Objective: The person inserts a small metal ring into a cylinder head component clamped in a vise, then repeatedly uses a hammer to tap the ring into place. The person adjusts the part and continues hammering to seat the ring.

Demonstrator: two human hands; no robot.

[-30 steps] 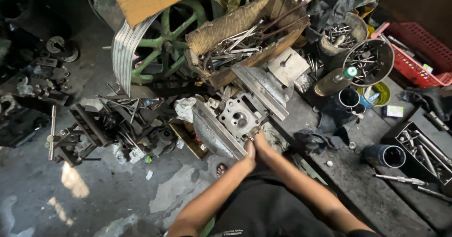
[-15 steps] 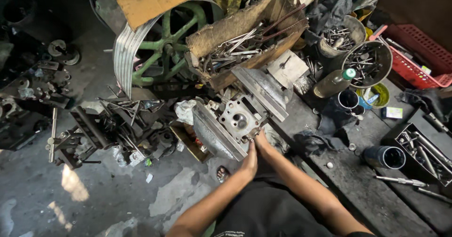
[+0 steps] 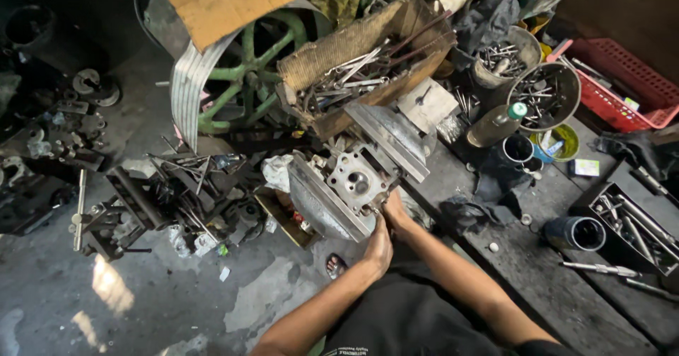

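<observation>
From up here I see both hands meeting at the near edge of a grey metal engine part (image 3: 351, 186), a cylinder-head-like casting with a round bore in its face, lying on the floor at the edge of the dark wooden bench (image 3: 537, 271). The casting lies directly ahead of the fingers, up and slightly left in the view, and its long axis runs diagonally from lower left to upper right, so the hands sit at its lower right corner rather than along its length. My left hand (image 3: 377, 246) is curled against the underside of that corner, fingers wrapped and apparently gripping the edge, though I cannot see the fingertips themselves. My right hand (image 3: 395, 211) lies just beside it, touching the same corner a little higher, fingers narrow and pressed to the metal; whether it truly grips or only rests there I cannot tell. The 2 hands are about equally near the part, almost touching each other. Behind the casting stands a worn wooden box of long tools (image 3: 364, 62), with a green spoked wheel (image 3: 240, 80) to its left, and 2 round tins of small hardware (image 3: 541, 94) off to the right near a red plastic basket (image 3: 622, 87).
</observation>
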